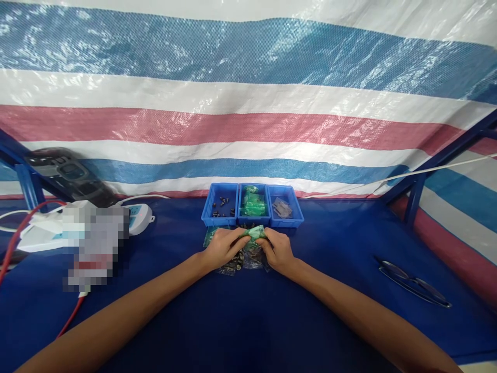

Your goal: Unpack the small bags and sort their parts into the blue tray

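Note:
My left hand point(224, 247) and my right hand point(278, 249) pinch opposite ends of a small green plastic bag point(256, 232), stretched between them. Below the hands lie clear plastic bags point(253, 257) and dark metal screws point(237, 262), partly hidden by my fingers. Another green bag point(210, 235) pokes out behind my left hand. Just beyond stand three blue bins in a row. The left bin point(219, 219) holds a few dark screws, the middle bin point(254, 219) green plastic bags, and the right bin point(297, 210) small clear bags.
Eyeglasses point(413, 282) lie on the blue table point(248, 326) at the right. At the left are a white power strip point(140, 218), a red cable point(72, 313), white paper point(42, 235) and a dark plastic-wrapped object point(72, 173). A striped tarp point(248, 129) hangs behind.

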Demonstrator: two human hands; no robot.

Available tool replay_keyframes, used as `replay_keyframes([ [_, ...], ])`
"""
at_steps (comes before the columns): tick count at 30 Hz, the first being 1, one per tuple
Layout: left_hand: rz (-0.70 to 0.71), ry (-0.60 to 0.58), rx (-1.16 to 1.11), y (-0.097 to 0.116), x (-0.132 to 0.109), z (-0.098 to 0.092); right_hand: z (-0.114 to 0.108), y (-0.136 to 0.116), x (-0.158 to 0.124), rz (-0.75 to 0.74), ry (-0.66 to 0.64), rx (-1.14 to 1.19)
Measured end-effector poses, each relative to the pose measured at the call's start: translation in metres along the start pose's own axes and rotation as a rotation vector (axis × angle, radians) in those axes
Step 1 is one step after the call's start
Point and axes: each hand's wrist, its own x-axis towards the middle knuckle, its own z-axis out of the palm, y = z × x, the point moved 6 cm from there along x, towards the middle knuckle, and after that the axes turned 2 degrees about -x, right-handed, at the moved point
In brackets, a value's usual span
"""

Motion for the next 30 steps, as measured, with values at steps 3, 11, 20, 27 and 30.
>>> replay_keyframes([
  [3,-0.039,0.000,-0.036,-0.0029,0.0011,-0.0006,0.0003,0.0004,0.0000,-0.006,0.017,-0.006],
  [11,-0.126,0.085,-0.117,-0.0097,-0.0020,-0.0037,0.0027,0.0008,0.0008,0.004,-0.033,0.063],
  [20,-0.069,0.079,-0.102,-0.0023,0.0005,-0.0061,0.0018,-0.0019,0.0013,-0.022,-0.008,0.051],
  [27,-0.073,0.054,-0.103,-0.0034,0.0009,-0.0051,0.0045,-0.0036,-0.0010,-0.082,-0.014,0.004],
  [30,-0.081,0.042,-0.100,-0.0044,0.0013,-0.0044,0.0047,-0.0034,-0.0012,-0.084,-0.014,-0.006],
])
